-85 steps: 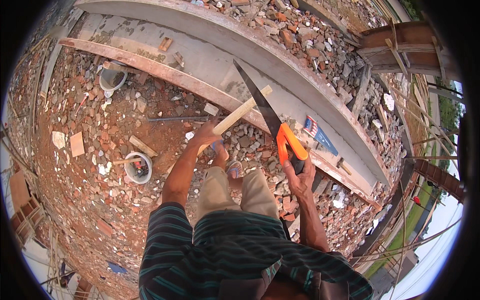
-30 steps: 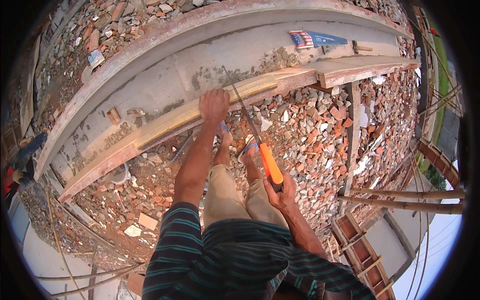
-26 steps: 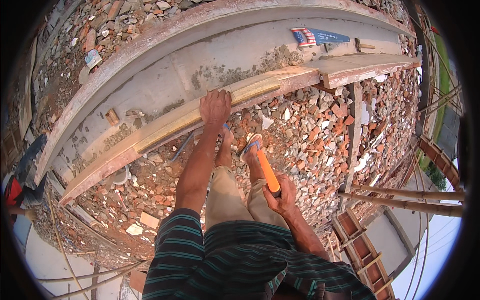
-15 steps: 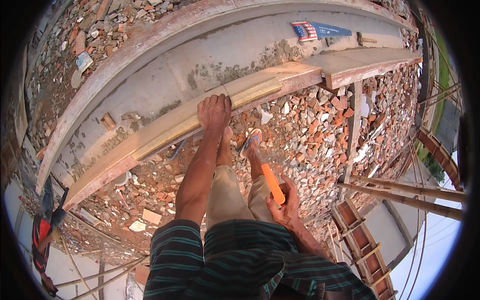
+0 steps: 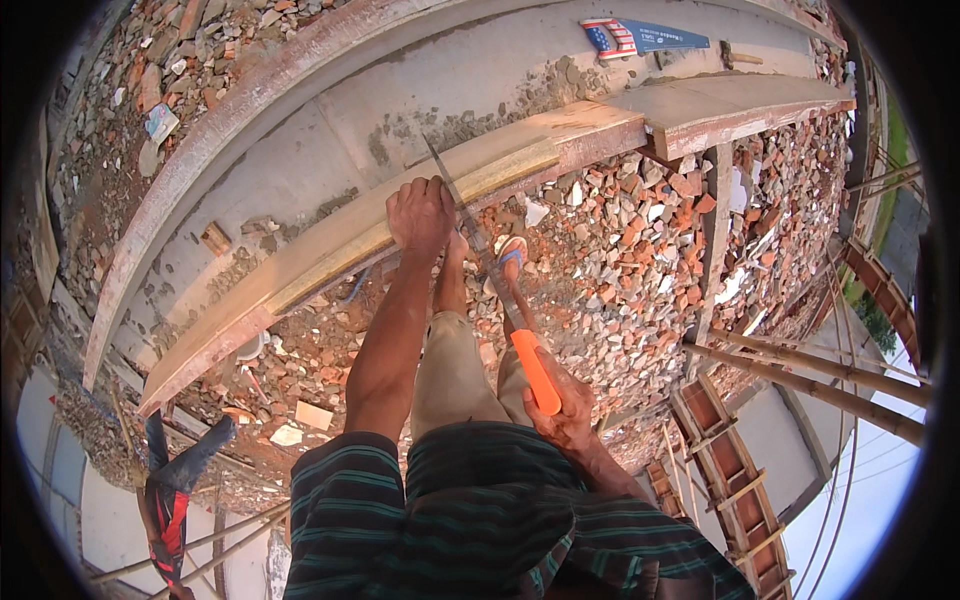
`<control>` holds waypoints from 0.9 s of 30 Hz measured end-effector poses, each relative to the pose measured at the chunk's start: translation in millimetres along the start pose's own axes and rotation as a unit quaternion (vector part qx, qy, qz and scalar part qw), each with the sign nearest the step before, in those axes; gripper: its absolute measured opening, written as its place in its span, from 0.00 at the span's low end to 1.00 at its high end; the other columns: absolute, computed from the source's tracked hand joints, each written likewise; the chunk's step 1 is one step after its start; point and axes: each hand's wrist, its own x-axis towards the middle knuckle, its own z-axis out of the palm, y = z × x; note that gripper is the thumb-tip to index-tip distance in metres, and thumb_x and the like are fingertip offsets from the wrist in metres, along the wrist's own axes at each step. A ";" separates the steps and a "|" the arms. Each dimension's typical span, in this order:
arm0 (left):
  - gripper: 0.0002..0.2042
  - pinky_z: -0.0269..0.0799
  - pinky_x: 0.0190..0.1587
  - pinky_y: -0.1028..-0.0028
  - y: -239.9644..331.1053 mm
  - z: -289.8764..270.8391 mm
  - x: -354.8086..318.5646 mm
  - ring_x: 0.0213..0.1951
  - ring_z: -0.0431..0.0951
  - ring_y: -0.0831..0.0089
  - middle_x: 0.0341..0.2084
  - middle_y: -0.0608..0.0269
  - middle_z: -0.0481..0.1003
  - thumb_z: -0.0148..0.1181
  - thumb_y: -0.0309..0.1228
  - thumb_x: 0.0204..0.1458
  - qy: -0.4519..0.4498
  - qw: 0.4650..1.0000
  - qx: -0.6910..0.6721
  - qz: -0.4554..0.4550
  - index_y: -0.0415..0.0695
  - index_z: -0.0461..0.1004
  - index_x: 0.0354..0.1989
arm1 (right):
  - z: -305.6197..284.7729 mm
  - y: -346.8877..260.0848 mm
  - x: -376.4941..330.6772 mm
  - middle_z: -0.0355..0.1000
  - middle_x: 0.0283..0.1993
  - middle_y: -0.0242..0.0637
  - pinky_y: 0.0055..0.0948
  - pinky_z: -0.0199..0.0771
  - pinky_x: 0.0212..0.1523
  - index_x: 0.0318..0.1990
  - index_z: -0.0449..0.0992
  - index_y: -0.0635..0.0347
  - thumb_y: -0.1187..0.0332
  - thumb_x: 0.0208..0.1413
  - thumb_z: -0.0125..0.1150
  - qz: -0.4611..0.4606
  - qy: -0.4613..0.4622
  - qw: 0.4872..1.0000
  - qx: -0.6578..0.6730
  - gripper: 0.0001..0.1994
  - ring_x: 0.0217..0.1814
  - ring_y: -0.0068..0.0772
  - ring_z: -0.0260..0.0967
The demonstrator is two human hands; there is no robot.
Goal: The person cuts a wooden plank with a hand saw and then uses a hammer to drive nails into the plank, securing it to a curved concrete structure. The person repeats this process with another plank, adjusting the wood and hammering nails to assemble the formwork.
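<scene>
Saw blade (image 5: 470,225) partly behind left hand (image 5: 420,212).

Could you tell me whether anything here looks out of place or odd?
Mostly ordinary: the left hand steadies the long plank while the right hand holds the orange-handled saw. One oddity: a spare saw lies loose on the concrete ledge.

The one head view looked steeply down from the person's head, fisheye-bent, close over both forearms, onto a plank (image 5: 400,225) and rubble (image 5: 640,250) well below.
</scene>
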 end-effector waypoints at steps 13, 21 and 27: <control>0.10 0.65 0.43 0.63 3.4 3.1 -6.0 0.38 0.75 0.67 0.31 0.70 0.77 0.53 0.39 0.57 0.011 1.000 0.018 -0.017 0.52 0.80 0.35 | -26.8 6.5 -5.9 0.76 0.51 0.56 0.31 0.81 0.41 0.59 0.71 0.69 0.75 0.50 0.65 -0.041 0.104 0.994 -0.014 0.25 0.45 0.42 0.81; 0.08 0.65 0.42 0.65 0.2 7.9 -2.1 0.35 0.74 0.69 0.27 0.72 0.75 0.55 0.40 0.56 0.052 0.998 0.031 -0.004 0.53 0.79 0.31 | 31.9 24.3 55.4 0.73 0.58 0.52 0.36 0.77 0.52 0.59 0.72 0.65 0.77 0.50 0.65 0.043 0.081 0.993 0.081 0.25 0.61 0.50 0.71; 0.06 0.64 0.41 0.66 0.6 4.2 -2.0 0.34 0.75 0.68 0.26 0.71 0.74 0.57 0.37 0.53 0.057 0.998 0.026 0.004 0.53 0.79 0.30 | 45.7 30.5 60.7 0.74 0.54 0.53 0.44 0.66 0.64 0.58 0.72 0.64 0.76 0.50 0.66 0.040 0.046 0.994 0.093 0.25 0.67 0.58 0.64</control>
